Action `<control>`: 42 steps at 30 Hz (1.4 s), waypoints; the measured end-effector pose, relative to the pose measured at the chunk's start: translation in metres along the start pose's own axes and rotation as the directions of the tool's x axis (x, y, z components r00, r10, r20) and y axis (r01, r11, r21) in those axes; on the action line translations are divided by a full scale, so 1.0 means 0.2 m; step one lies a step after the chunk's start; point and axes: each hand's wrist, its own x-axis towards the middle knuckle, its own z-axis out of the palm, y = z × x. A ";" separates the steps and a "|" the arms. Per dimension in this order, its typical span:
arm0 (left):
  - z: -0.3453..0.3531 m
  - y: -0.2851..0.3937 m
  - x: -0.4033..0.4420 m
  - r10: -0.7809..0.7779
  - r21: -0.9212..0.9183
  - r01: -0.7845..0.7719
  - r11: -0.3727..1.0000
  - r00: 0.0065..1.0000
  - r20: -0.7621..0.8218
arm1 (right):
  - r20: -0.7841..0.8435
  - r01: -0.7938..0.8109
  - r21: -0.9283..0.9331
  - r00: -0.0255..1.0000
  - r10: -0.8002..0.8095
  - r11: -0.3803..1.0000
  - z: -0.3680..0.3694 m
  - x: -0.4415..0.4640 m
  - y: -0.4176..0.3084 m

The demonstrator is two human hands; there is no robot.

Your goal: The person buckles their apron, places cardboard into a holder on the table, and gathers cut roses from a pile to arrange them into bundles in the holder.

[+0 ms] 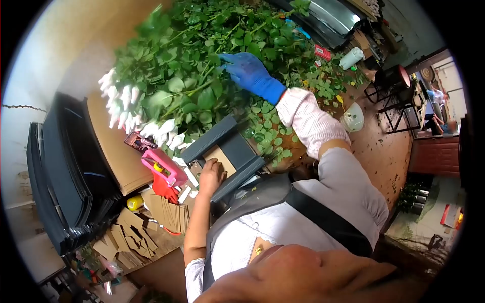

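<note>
My right hand (247, 74), in a blue glove, reaches into a big heap of leafy green rose stems (187, 55). Its fingers close on a leafy rose stem (204, 76), partly hidden among the leaves. At the heap's left end lie several rose buds (121, 103) in white covers. My bare left hand (209, 177) is at the near side of a dark grey tray-like box (245, 151), its fingers bent over the edge of a brown cardboard piece (221, 157) inside it.
A pink tape dispenser (174, 171), a phone (139, 141) and a red glove (164, 189) lie left of the box. Dark folded panels (65, 166) stack at the far left. Cardboard pieces (166, 209) lie below. A white bucket (352, 117) stands right; other people are farther off.
</note>
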 end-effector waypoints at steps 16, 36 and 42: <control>0.01 0.01 -0.03 -0.038 0.068 0.043 0.997 0.997 -0.072 | -0.097 0.073 -0.072 0.992 -0.080 0.995 -0.28 0.07 -0.13; 0.01 -0.07 -0.06 -0.071 -0.242 0.071 0.968 0.997 0.010 | 0.916 -0.097 -0.178 0.348 0.201 0.979 0.22 -1.16 -0.15; 0.07 -0.12 -0.06 -0.081 -0.244 0.092 0.965 0.995 0.054 | 0.893 -0.018 -0.330 0.317 0.318 0.944 0.05 -1.01 -0.21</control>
